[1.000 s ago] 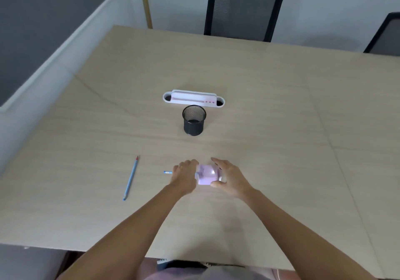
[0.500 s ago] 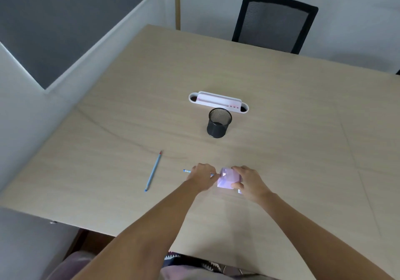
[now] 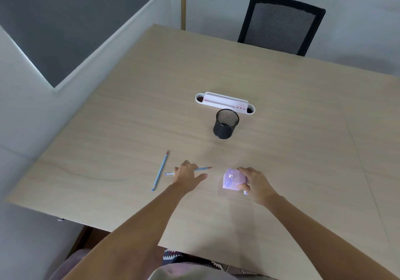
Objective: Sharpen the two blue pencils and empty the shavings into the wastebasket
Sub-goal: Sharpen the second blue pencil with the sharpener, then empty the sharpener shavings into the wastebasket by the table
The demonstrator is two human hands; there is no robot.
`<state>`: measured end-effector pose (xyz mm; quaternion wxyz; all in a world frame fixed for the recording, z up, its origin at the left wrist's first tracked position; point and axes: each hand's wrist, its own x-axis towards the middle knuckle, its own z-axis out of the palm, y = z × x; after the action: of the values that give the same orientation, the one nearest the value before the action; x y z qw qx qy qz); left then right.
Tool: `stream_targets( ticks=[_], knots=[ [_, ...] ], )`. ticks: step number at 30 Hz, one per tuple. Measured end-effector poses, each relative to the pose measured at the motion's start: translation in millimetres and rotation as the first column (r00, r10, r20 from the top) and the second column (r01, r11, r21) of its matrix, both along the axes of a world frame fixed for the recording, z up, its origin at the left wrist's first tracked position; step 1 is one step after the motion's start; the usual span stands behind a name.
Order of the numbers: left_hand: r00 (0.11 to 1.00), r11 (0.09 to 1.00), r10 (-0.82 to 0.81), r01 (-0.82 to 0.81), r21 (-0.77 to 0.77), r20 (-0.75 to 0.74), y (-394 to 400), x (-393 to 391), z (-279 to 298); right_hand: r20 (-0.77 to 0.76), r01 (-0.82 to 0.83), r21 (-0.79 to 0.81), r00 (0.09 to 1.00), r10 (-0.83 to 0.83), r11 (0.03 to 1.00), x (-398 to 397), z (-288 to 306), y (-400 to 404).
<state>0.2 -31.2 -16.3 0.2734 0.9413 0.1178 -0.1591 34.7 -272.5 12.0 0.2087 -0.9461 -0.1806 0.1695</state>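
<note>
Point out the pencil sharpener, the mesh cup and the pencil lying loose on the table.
pencil sharpener [image 3: 231, 180], head view, its left face.
mesh cup [image 3: 225, 129], head view, its outer wall.
loose pencil [image 3: 160, 171], head view, mid-shaft.

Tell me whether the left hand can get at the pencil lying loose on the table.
Probably yes. The loose pencil lies just left of the left hand with bare table between, but that hand already holds the other pencil.

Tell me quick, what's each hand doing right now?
Left hand: holds a blue pencil.
Right hand: grips the purple sharpener.
</note>
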Motion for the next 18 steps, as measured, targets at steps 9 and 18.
stream_targets(
  ticks=[9,18],
  knots=[
    [0.945,0.945,0.321,-0.323,0.044,0.055,31,-14,-13,0.053,0.0,0.009,0.999,0.0,1.0,1,-7,0],
    [0.839,0.838,0.543,-0.541,0.073,-0.012,53,3,-35,0.063,0.0,0.002,0.998,0.0,1.0,0,-7,3]
  ],
)
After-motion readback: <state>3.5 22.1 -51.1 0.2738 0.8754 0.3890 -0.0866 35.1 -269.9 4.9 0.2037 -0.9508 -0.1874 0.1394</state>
